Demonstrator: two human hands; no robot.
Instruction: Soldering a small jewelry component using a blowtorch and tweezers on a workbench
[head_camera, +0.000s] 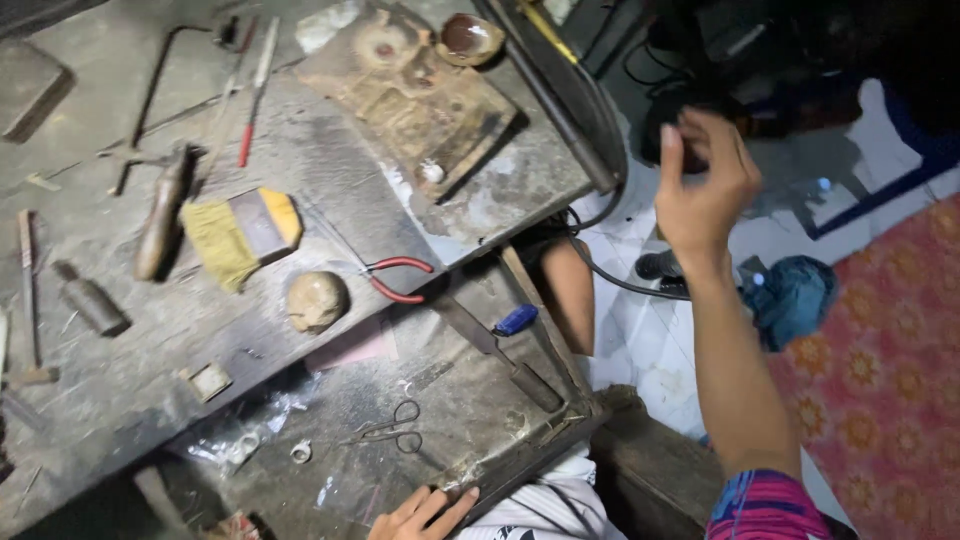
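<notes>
My right hand (703, 180) is raised off to the right of the workbench, above the tiled floor, fingers curled toward the thumb; whether something small is pinched in them I cannot tell. My left hand (422, 512) rests at the bottom, fingers flat on the front edge of a pulled-out wooden drawer (470, 385). In the drawer lie small scissors (392, 428), a metal ring (300, 452), a long file (497, 353) and a blue lighter (516, 320).
The grey worn bench top (300, 150) carries red-handled pliers (395, 279), a yellow brush (242, 232), a round stone lump (317, 300), a wooden-handled tool (163, 215), a scorched block (415, 95) and a small bowl (470, 38). A teal cloth (795, 298) and patterned red mat (885, 370) lie on the floor.
</notes>
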